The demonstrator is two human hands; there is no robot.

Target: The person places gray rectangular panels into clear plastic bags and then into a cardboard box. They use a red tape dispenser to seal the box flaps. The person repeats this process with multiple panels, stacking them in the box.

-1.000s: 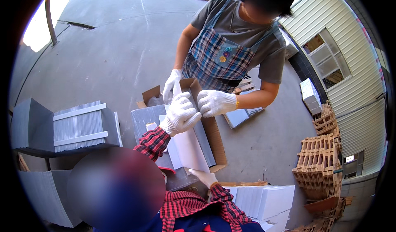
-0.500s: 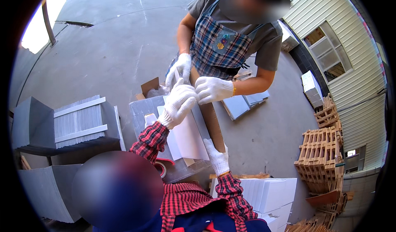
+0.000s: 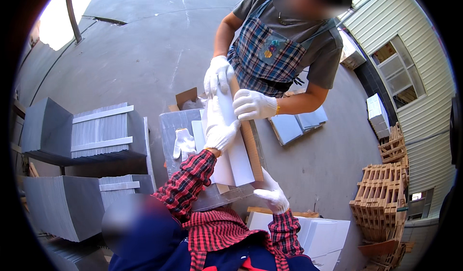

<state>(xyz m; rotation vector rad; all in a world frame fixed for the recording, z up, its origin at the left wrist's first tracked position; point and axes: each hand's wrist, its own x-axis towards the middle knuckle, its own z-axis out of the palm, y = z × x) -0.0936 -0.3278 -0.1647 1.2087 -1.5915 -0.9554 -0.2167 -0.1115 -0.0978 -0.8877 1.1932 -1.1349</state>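
Observation:
A long piece of folded cardboard (image 3: 239,160), white on its faces and brown along one side, lies over a grey plastic-covered work surface (image 3: 171,119). My left hand (image 3: 221,132), in a white knitted glove, rests on its white face with the fingers stretched toward the far end. At the near right corner is my gloved right hand (image 3: 273,195), fingers extended beside the brown edge and thumb apart; the fingertips are partly hidden. Facing me, a person in a checked apron has one gloved hand (image 3: 218,75) at the far end and the other gloved hand (image 3: 254,104) on the brown side.
A loose white glove (image 3: 184,143) lies left of the cardboard. Beyond it stands a small open carton (image 3: 187,97) with clear plastic inside. Grey panel stacks (image 3: 101,131) are at the left, white cartons (image 3: 323,235) at the near right, wooden pallets (image 3: 378,191) farther right.
My left hand has gone from raised, near the other person's hands, to flat on the white face. My right hand has shifted down and right and loosened at the near corner.

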